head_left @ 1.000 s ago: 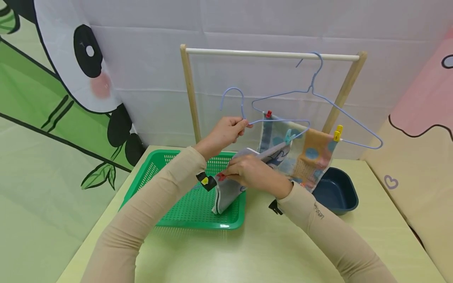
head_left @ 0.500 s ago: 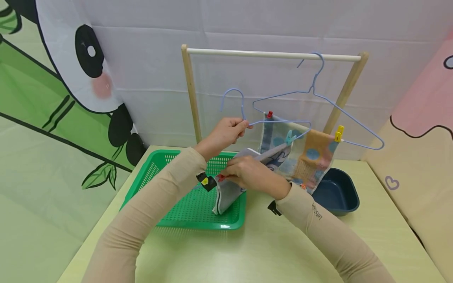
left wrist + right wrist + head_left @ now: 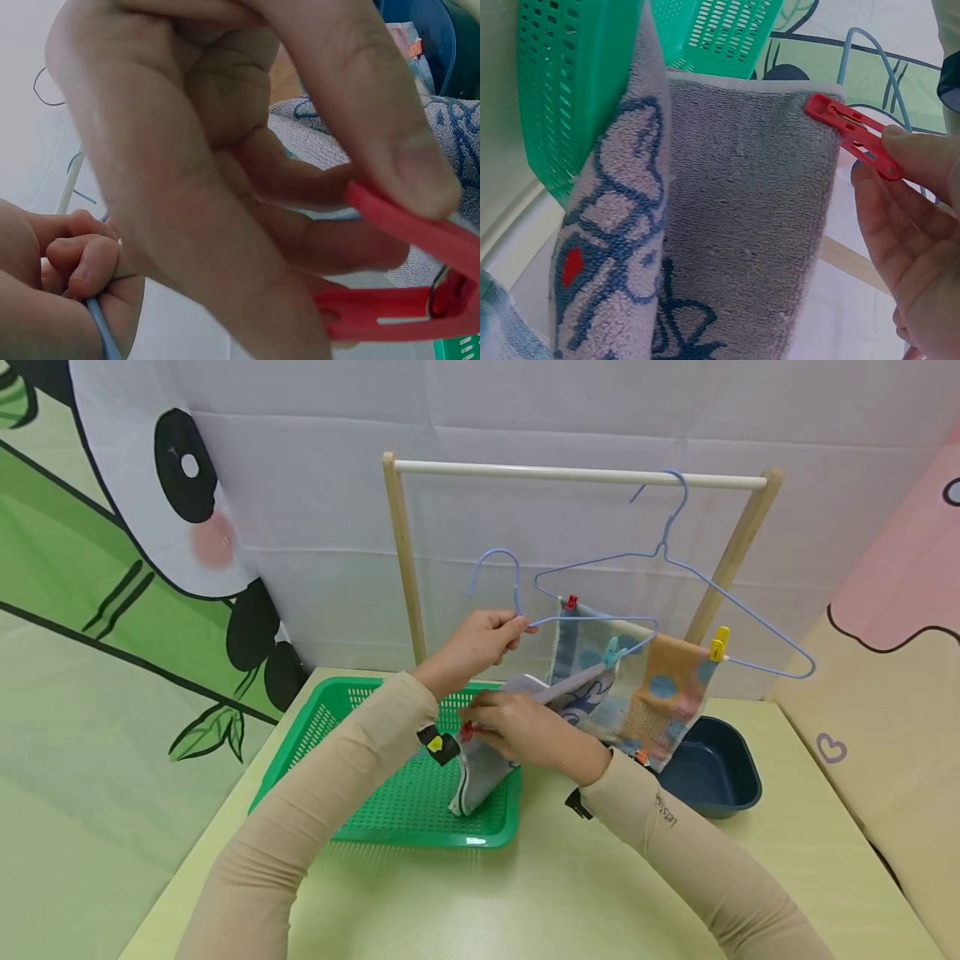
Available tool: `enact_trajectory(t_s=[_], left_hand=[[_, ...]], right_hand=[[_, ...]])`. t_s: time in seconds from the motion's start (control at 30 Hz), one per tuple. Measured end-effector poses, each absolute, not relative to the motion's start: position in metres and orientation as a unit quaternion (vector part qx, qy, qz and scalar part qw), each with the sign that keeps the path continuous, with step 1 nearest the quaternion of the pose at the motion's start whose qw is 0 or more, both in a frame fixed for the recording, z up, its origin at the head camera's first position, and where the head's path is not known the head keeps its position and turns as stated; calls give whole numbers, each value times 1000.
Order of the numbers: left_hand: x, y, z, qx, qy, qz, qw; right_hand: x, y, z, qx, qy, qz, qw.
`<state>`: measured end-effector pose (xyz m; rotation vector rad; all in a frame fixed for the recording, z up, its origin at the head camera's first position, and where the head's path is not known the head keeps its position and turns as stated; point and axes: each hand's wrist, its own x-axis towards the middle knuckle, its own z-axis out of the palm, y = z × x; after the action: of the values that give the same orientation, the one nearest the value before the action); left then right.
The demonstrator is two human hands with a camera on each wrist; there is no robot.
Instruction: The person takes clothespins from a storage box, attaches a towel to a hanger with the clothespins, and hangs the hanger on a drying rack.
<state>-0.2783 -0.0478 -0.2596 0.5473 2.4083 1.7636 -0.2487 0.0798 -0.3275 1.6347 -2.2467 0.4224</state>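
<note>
My left hand [image 3: 480, 643] grips the blue wire hanger [image 3: 592, 617] just below its hook. A grey towel [image 3: 480, 777] with dark blue patterns hangs from this hanger, a light blue clothespin [image 3: 613, 650] at its right end. At the towel's other corner, my right hand [image 3: 525, 731] pinches a red clothespin [image 3: 855, 135] by its handle end. Its nose sits over the towel's top corner in the right wrist view. The left wrist view shows the right thumb on one leg of the red clothespin [image 3: 420, 232]. Fingers partly hide the towel's top edge in the head view.
A green basket [image 3: 420, 837] stands under the towel. Behind is a rack with a white bar [image 3: 525, 470]; a second blue hanger [image 3: 757, 614] on it carries a patterned cloth [image 3: 652, 693] with red and yellow clothespins. A dark blue basin [image 3: 712, 768] stands to the right.
My right fingers have shifted slightly to the left and up around the red clothespin, showing more of it. The left hand and hanger stay nearly still.
</note>
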Motion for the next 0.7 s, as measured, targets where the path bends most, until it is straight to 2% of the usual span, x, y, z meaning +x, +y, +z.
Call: enact_trajectory(t_s=[0.7], left_hand=[[-280,-50,-255,184,799,569,64]], right_hand=[[-250,83,-330,569,-793,143,165]])
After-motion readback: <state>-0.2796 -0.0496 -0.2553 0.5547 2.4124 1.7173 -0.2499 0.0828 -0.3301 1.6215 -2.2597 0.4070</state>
